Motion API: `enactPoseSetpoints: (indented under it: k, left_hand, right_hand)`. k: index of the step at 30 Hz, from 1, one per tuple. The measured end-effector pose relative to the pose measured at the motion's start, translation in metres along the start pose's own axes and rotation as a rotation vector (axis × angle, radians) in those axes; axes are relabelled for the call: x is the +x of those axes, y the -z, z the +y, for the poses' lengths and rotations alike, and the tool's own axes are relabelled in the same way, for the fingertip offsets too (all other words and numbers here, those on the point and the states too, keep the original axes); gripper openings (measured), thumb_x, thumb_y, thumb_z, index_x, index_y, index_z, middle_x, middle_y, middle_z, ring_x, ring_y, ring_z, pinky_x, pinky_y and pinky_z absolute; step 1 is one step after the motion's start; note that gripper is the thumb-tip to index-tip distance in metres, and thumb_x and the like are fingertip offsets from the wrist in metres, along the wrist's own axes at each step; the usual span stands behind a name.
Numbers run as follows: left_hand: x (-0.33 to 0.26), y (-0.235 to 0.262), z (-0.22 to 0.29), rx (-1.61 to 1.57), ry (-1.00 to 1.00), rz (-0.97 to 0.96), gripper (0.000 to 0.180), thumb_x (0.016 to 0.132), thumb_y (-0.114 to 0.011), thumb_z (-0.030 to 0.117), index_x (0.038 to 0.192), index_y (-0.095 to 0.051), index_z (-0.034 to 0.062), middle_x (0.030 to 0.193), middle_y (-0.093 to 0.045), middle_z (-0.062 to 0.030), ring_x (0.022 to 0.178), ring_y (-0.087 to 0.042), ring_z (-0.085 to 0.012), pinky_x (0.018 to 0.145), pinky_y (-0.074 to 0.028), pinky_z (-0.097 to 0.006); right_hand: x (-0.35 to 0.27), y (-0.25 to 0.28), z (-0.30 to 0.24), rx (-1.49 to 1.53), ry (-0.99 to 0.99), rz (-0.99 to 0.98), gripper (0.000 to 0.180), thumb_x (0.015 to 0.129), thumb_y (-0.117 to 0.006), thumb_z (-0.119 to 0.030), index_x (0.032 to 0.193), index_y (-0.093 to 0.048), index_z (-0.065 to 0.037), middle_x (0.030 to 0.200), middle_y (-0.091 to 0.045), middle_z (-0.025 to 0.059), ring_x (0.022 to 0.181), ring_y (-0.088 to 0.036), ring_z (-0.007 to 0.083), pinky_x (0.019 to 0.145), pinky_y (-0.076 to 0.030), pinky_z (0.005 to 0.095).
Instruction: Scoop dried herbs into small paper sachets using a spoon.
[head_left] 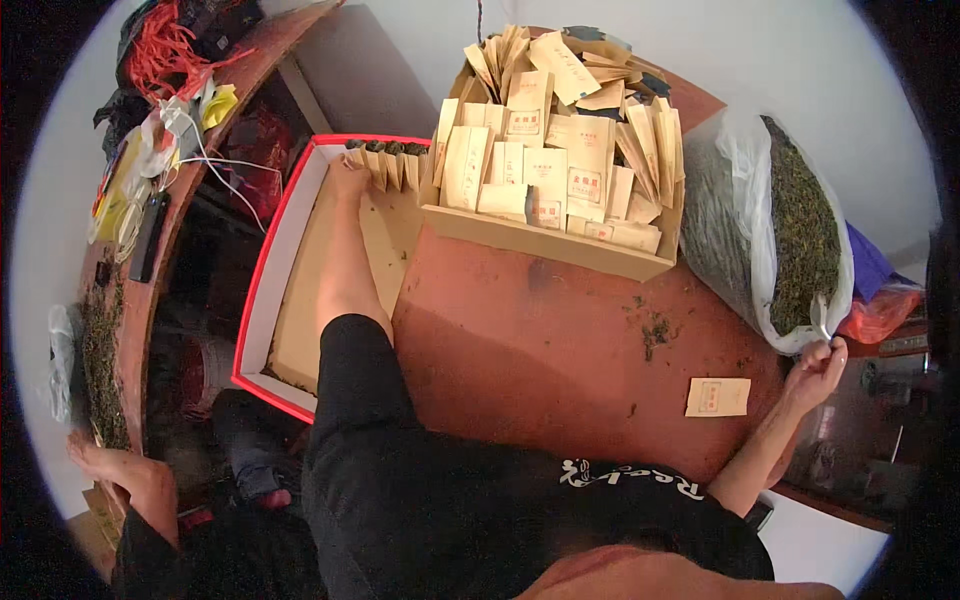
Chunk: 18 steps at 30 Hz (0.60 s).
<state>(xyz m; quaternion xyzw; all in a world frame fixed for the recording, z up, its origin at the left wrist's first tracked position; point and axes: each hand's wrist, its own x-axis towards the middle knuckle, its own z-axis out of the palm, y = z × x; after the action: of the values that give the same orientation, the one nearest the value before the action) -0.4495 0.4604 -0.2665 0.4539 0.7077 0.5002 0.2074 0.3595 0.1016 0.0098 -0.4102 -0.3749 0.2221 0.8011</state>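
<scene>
Nearest, the rim of a clear bag (745, 180) of dried green leaves is being pinched by the right hand (818, 368), while farther off filled paper packets (385, 160) in a red-edged box (275, 250) are being pressed by the left hand (350, 180), its grip unclear, beside a cardboard box (540, 238) of empty packets.

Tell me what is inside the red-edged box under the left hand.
The red-edged box holds a short row of filled paper packets along its far end, where the left hand rests. Its tan bottom is otherwise bare; the forearm and black sleeve hide the near right part.
</scene>
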Motion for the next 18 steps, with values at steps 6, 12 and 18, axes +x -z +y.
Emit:
enactPoseSetpoints:
  k: [6,12,18]
  left_hand:
    - [-0.016,0.062,0.006,0.179,-0.003,-0.014,0.075,0.07,-0.073,0.012,0.137,-0.045,-0.0068,0.124,-0.061,-0.0207,0.11,-0.062,-0.027,0.082,-0.055,-0.036]
    - [-0.1,0.073,0.126,-0.517,-0.012,0.003,0.054,0.082,-0.064,0.0,0.134,-0.049,0.0008,0.124,-0.057,-0.0129,0.102,-0.061,-0.0209,0.075,-0.055,-0.032]
    - [-0.239,0.089,0.306,-0.532,-0.503,0.058,0.032,0.088,-0.064,-0.003,0.118,-0.055,0.0014,0.109,-0.063,-0.0096,0.097,-0.062,-0.0163,0.082,-0.052,-0.027]
  right_hand:
    - [0.005,-0.008,0.009,0.131,-0.025,-0.062,0.026,0.105,-0.048,-0.022,0.107,-0.057,0.001,0.067,-0.04,-0.0007,0.059,-0.035,0.009,0.055,-0.03,0.0243]
    - [-0.008,-0.022,-0.007,0.052,0.064,0.009,0.027,0.105,-0.046,-0.021,0.109,-0.058,0.002,0.066,-0.041,-0.0015,0.061,-0.038,0.0095,0.056,-0.031,0.0255]
    - [-0.017,-0.043,-0.015,0.013,0.104,0.014,0.028,0.105,-0.046,-0.022,0.103,-0.055,0.003,0.064,-0.042,0.0007,0.058,-0.039,0.0112,0.056,-0.033,0.0266]
